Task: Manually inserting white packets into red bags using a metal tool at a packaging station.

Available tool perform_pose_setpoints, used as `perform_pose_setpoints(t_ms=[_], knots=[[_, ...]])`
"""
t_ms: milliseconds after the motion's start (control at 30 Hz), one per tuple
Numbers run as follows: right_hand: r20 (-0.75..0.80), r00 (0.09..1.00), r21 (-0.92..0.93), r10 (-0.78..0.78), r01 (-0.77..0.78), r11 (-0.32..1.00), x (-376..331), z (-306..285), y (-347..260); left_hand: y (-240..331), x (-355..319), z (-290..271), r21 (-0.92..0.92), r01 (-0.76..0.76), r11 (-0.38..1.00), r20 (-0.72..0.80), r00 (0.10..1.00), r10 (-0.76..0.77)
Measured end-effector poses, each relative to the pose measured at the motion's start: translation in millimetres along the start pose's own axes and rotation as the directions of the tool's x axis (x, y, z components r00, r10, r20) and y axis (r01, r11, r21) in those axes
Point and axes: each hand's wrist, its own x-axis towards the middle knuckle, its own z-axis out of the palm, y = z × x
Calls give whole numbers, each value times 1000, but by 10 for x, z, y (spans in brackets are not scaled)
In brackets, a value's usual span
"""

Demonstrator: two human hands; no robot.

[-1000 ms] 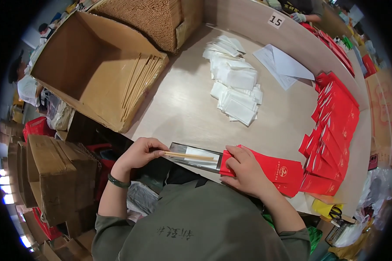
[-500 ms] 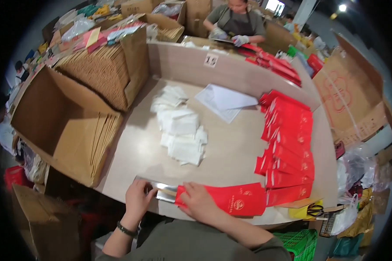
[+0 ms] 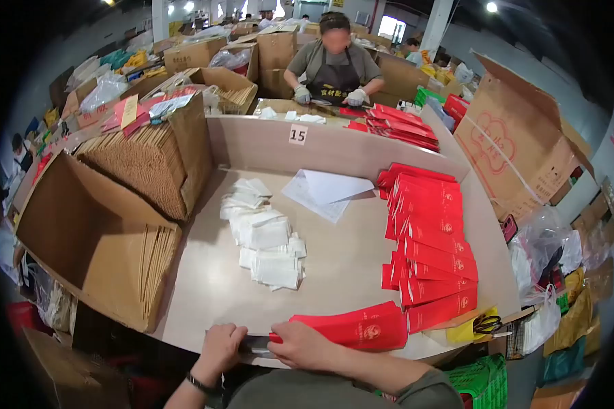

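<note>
At the table's near edge my left hand (image 3: 220, 349) is closed round the left end of a flat, shiny silver strip (image 3: 255, 343). My right hand (image 3: 303, 345) is closed on the left end of a long red paper sleeve (image 3: 361, 326), where the strip meets it. How far the strip reaches into the sleeve is hidden. To the right of the sleeve lies a long overlapping row of similar red sleeves (image 3: 438, 228). Small white packets (image 3: 266, 235) form a loose pile ahead of my hands.
Cardboard boxes (image 3: 92, 238) holding brown folded pieces stand at the left. White paper sheets (image 3: 331, 191) lie by the back panel (image 3: 348, 150). Black-handled scissors (image 3: 488, 325) rest at the right front corner. Across the panel, a gloved person (image 3: 334, 68) works.
The view has tilted up, showing more of the room. The silver strip has turned and less of its face shows; my hands stay at the strip and the sleeve.
</note>
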Motion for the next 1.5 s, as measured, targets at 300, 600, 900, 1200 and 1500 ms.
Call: perform_pose_setpoints(t_ms=[300, 600, 900, 1200, 1500], knots=[[-56, 971, -311, 233, -239, 920, -634, -866, 744, 278, 28, -108, -537, 534, 653, 424, 840, -339], [-186, 960, -128, 211, -237, 963, -298, -132, 242, 584, 263, -13, -641, 552, 533, 580, 804, -135], [92, 748, -128, 658, -646, 752, -62, 29, 32, 280, -222, 46, -283, 472, 835, 208, 880, -427], [191, 731, 27, 655, -671, 741, 105, 151, -26, 27, 36, 45, -383, 55, 922, 272, 961, 55], [-238, 941, -308, 241, -309, 900, 470, -23, 1042, -1796, -237, -614, -168, 780, 603, -337, 529, -779]])
